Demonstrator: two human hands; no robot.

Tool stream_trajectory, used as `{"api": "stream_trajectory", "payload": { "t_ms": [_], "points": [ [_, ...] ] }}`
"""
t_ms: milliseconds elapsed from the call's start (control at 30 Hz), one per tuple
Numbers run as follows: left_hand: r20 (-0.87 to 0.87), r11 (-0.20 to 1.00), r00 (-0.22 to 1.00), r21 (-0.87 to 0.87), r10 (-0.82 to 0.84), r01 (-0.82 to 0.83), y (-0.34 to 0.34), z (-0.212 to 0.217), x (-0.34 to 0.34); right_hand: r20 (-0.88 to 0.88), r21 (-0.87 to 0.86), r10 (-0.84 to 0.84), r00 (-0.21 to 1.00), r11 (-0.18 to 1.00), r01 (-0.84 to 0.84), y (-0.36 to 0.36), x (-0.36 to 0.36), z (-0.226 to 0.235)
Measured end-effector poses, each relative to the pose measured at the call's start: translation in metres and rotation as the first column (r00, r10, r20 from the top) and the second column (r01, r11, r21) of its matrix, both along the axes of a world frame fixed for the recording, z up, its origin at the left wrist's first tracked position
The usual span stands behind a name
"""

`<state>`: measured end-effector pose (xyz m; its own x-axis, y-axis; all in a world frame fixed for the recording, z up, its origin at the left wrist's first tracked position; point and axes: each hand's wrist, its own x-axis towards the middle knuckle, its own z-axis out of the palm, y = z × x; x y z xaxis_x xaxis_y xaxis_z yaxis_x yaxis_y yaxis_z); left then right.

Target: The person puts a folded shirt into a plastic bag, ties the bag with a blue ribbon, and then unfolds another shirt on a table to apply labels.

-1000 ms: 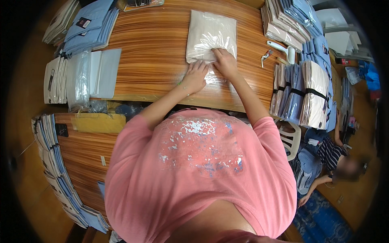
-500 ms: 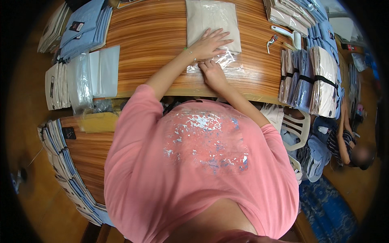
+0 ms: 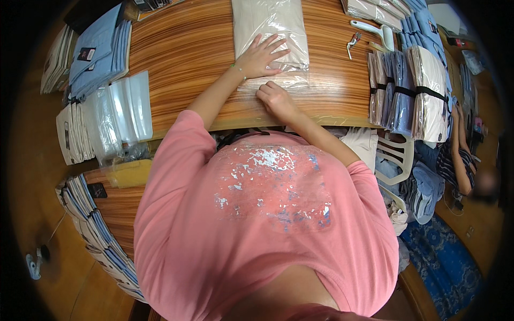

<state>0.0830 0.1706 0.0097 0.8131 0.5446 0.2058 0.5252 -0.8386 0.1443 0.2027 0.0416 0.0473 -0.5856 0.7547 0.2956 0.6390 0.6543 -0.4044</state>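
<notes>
1. Nearest the body, the right hand [image 3: 276,100] is resting over the near edge of the plastic, its fingers curling together; whether they are pinching any film cannot be told. A light hold here is probably helping more than a hard tug, which could be creasing the film.
2. Just beyond, the clear flap [image 3: 294,82] is lying over bare tabletop [image 3: 187,69], rippling and catching glare. Working it well likely means drawing it evenly across its whole width, so that no corner is bunching.
3. Farther in, the left hand [image 3: 261,58] is lying palm down with its fingers spreading apart, pressing on the bag rather than gripping. That broad contact seems to be steadying the stack well; flat, even pressure should be easing out trapped air.
4. Under and beyond it, the folded beige garment [image 3: 262,18] is lying flat inside the bag, mid-table, running out at the top of the view. Its folds are best staying square while the film is being handled.
</notes>
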Motion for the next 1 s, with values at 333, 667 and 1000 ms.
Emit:
{"api": "stream_trajectory", "payload": {
  "t_ms": [333,667,1000],
  "points": [
    [-0.002,1.000,1.000,-0.001,-0.018,0.018,-0.002,0.000,0.000,0.038,-0.067,0.048,0.998,0.997,-0.045,-0.020,0.000,-0.009],
    [0.008,1.000,1.000,-0.009,-0.022,0.022,-0.001,-0.002,0.000,0.167,-0.129,-0.024,0.986,0.991,0.046,-0.010,-0.026,-0.009],
    [0.000,1.000,1.000,-0.005,-0.023,0.023,-0.002,0.001,0.000,0.148,0.045,-0.228,0.962,0.974,0.224,0.000,0.058,0.016]
  ]
}}
